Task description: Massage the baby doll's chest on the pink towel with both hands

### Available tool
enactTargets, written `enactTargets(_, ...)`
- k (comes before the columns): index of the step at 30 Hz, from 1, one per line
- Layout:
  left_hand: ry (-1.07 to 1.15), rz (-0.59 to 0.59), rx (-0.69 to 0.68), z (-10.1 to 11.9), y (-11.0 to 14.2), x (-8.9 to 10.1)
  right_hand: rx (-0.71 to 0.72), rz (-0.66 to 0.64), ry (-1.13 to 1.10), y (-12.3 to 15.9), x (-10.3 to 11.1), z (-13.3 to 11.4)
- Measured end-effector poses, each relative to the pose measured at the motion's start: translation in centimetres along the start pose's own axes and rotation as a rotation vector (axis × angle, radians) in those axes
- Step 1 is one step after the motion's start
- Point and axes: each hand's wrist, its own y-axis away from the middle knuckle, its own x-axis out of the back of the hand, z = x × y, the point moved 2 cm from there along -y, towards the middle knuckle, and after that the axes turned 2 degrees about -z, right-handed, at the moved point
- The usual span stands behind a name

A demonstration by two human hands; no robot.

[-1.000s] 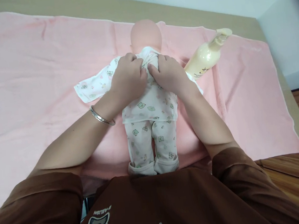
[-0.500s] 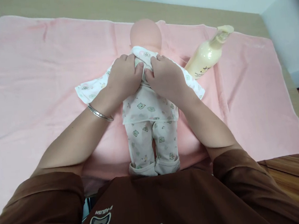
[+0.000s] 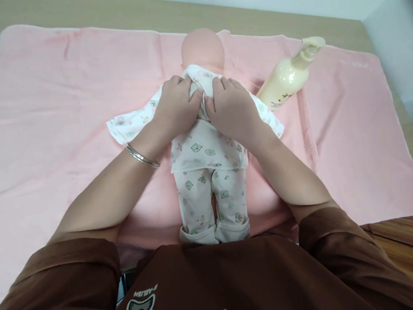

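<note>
A baby doll [image 3: 202, 53] lies on its back on a pink towel [image 3: 59, 106], dressed in a white printed top [image 3: 207, 147] and matching trousers [image 3: 212, 198]. My left hand [image 3: 176, 106] and my right hand [image 3: 231, 108] meet on the doll's chest just below the neck. Both are closed, pinching the front edges of the top together near the collar. The doll's arms are hidden under the spread sleeves and my hands. A silver bangle [image 3: 141, 156] circles my left wrist.
A cream pump bottle [image 3: 290, 76] lies on the towel just right of the doll's shoulder. The towel covers a wooden table [image 3: 112, 13] against a white wall. The table's right edge drops to a wooden floor [image 3: 412, 242].
My hands stay pinched at the doll's collar; the fabric under the neck has been drawn up slightly. The view has shifted a little.
</note>
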Motion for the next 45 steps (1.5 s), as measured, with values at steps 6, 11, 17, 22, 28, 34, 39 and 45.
enactTargets(6,-0.001,0.013,0.023,-1.1,-0.2,-1.2,0.020,0.002,0.000,0.1,0.4,-0.4)
enactTargets(11,-0.028,-0.037,0.072,-0.2,0.3,-0.4,-0.067,-0.023,-0.051,-1.5,0.3,0.8)
enactTargets(17,-0.040,-0.068,0.128,1.0,0.7,0.3,-0.121,-0.037,-0.090,-1.9,0.3,1.3)
enactTargets(22,-0.032,-0.077,0.141,1.1,0.8,0.4,-0.165,-0.045,-0.120,-2.1,0.1,1.8)
enactTargets(28,0.024,-0.007,0.082,-0.1,0.6,-0.5,-0.155,-0.031,-0.140,-2.4,-0.4,2.4)
enactTargets(34,-0.064,0.000,0.137,-0.4,-0.1,-1.3,-0.096,0.023,-0.102,-2.8,-1.1,3.0)
enactTargets(39,-0.031,-0.035,0.162,0.1,-0.1,-0.5,-0.117,-0.001,-0.096,-2.7,-0.8,2.8)
enactTargets(45,0.012,0.022,0.197,0.4,0.0,-0.6,-0.133,0.002,-0.113,-2.7,-0.8,2.8)
